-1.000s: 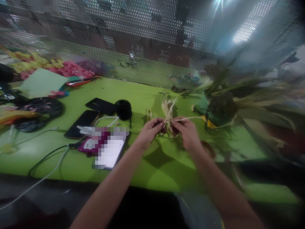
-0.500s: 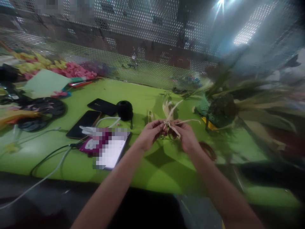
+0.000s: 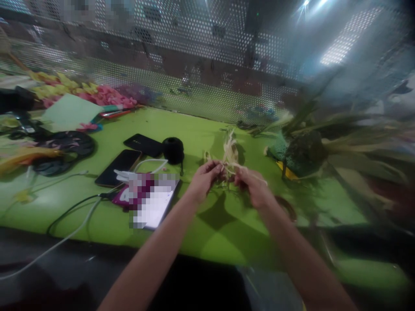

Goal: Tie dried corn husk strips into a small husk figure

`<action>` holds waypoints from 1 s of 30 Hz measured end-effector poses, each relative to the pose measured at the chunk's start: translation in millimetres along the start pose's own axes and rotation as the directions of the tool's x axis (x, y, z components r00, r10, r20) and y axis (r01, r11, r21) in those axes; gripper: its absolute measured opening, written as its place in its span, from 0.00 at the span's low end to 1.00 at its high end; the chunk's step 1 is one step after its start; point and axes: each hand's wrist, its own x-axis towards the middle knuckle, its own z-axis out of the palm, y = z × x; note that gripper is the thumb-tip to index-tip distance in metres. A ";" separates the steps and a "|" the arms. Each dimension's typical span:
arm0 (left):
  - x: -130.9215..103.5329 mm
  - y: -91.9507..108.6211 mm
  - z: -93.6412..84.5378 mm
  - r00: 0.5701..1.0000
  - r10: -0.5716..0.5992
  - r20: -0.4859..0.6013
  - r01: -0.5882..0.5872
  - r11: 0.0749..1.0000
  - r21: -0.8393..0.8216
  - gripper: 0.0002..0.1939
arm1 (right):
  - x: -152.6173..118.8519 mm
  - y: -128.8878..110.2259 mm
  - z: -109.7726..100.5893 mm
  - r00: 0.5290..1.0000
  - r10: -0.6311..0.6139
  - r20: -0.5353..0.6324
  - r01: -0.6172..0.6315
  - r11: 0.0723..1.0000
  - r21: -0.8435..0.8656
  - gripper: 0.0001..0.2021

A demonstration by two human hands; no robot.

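Over the middle of the green table [image 3: 201, 233], a bundle of pale, dry husk-like strips [image 3: 230, 151] sticks up between my hands. My left hand [image 3: 207, 175] pinches the bundle at its base from the left. On the right side, my right hand [image 3: 251, 181] has its fingers closed on a loose strip close to the base, and the strip's end shows beyond its knuckles. A few thin strands hang below the fingers. Fingertips partly hide where the strips meet. A brown ring, perhaps a tape roll [image 3: 287, 208], lies beside my right wrist.
Two dark phones [image 3: 119, 167], a lit phone [image 3: 155, 207], a black round item [image 3: 173, 150], a purple item [image 3: 129, 194] and cables lie left. Pink and yellow flowers [image 3: 113, 96] and pale paper [image 3: 71, 112] sit farther back. Green foam with leaves [image 3: 304, 153] stands right, before a perforated metal panel [image 3: 207, 82].
My right hand has moved slightly right and away from my left hand, drawing a strip with it. The view has shifted a little.
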 end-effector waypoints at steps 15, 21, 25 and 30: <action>1.4 -5.8 -6.3 0.997 -0.019 0.080 -0.003 0.965 0.263 0.09 | -0.1 -3.4 -9.0 0.860 -0.466 -0.207 0.364 0.845 -0.391 0.06; 0.6 -5.4 -5.5 0.991 -0.018 0.131 -0.028 0.940 0.340 0.07 | -3.0 -4.2 -3.1 0.870 -0.468 -0.158 0.398 0.854 -0.335 0.03; -2.2 -3.6 -3.5 0.985 -0.038 0.170 -0.034 0.916 0.401 0.08 | -0.4 -2.6 -4.7 0.820 -0.550 -0.155 0.448 0.787 -0.425 0.03; -4.9 -2.9 -1.2 0.980 -0.054 0.190 -0.050 0.862 0.504 0.10 | 6.8 5.0 -11.1 0.833 -0.527 -0.168 0.410 0.792 -0.453 0.03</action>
